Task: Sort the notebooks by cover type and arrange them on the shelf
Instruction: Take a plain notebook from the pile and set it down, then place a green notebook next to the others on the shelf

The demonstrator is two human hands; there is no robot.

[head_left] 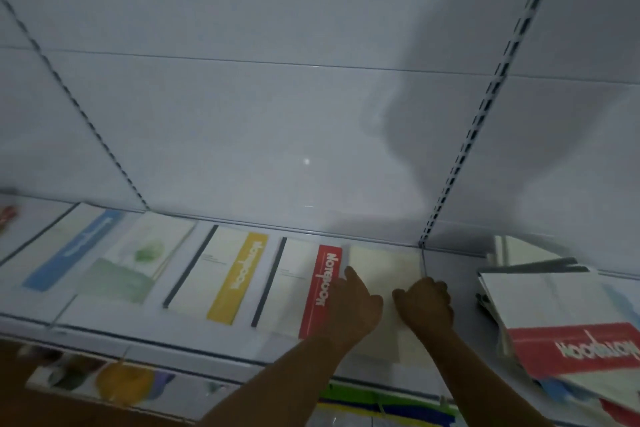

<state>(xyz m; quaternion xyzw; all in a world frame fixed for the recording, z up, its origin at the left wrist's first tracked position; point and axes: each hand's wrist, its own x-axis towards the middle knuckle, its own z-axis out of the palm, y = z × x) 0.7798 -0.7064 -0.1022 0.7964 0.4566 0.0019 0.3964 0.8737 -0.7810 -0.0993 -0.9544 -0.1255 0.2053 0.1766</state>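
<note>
Notebooks (239, 276) blurred along shelf (194, 343); hands (391, 302) cover cream notebook (384, 267).

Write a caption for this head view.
Both hands, left and right, set a cream notebook beside the red-banded one.

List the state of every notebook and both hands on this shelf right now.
Blue notebook: flat on shelf, leftmost.
Green notebook: flat.
Yellow notebook: flat.
Red notebook: flat.
Cream notebook: flat, under both hands.
Pile: untidy, at right.
Left hand: on cream notebook.
Right hand: curled, grip unclear.
</note>
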